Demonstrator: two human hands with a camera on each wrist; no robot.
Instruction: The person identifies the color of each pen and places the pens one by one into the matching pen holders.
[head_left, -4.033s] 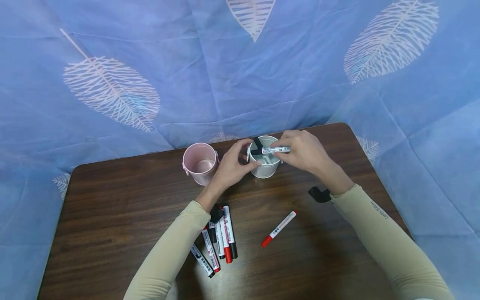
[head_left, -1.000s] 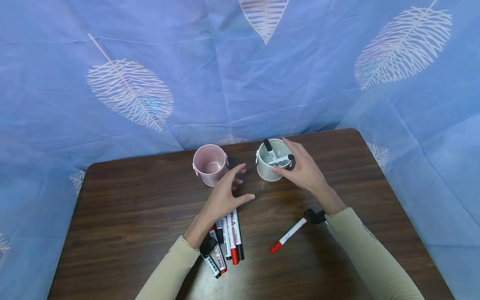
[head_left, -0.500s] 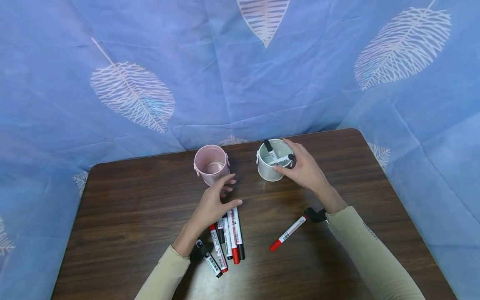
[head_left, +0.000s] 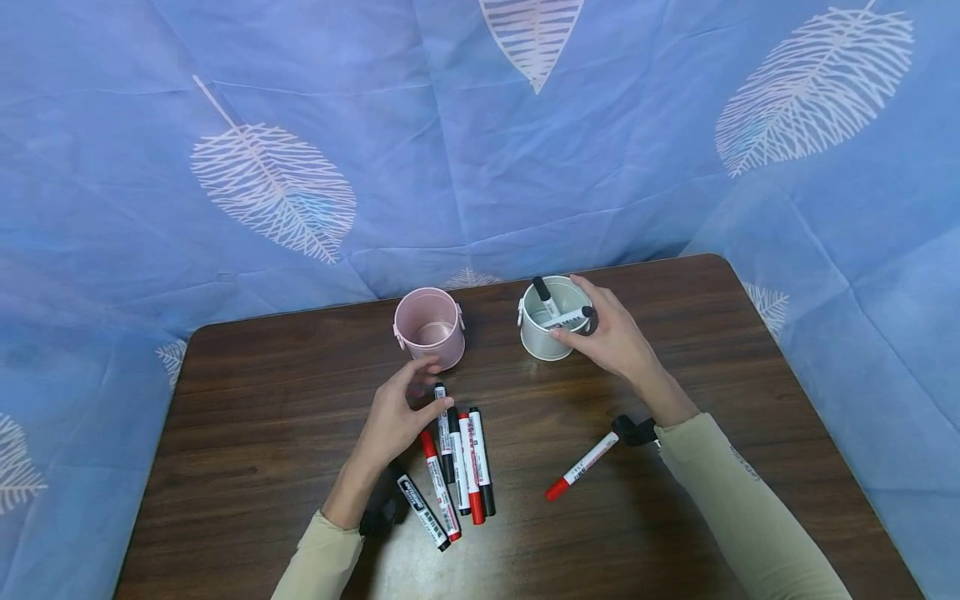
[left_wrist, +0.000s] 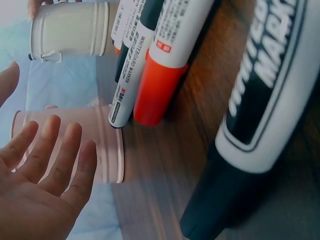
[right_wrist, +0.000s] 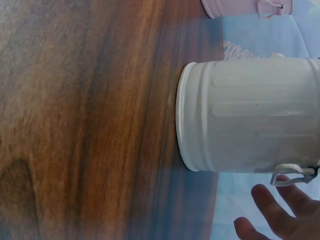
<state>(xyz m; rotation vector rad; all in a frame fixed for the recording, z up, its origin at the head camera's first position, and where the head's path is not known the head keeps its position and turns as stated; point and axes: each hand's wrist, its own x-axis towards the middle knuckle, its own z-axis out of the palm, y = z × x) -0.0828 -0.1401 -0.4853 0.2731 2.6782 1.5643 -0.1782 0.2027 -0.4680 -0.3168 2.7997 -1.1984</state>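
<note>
My right hand (head_left: 618, 342) holds the small white bucket (head_left: 546, 342) at its right side, thumb at the near rim and index finger at the far rim. Two black-capped whiteboard markers (head_left: 567, 318) lean inside it. In the right wrist view the other fingers (right_wrist: 272, 210) reach along the bucket's far side, by its handle. My left hand (head_left: 393, 417) hovers with spread fingers and nothing in it, between a pink bucket (head_left: 442, 342) and a loose row of several markers (head_left: 456, 467). These have red or black caps. The left wrist view shows its palm facing the pink bucket.
A lone red-capped marker (head_left: 588, 462) lies on the brown wooden table (head_left: 262, 417), close to the right wrist's black camera (head_left: 633, 431). A blue cloth (head_left: 420, 150) with white leaf prints hangs behind the table's far edge.
Four seconds ago my right hand held a black marker over the white bucket; now that marker is inside. My left hand has left that bucket's rim and moved left and nearer, to the markers.
</note>
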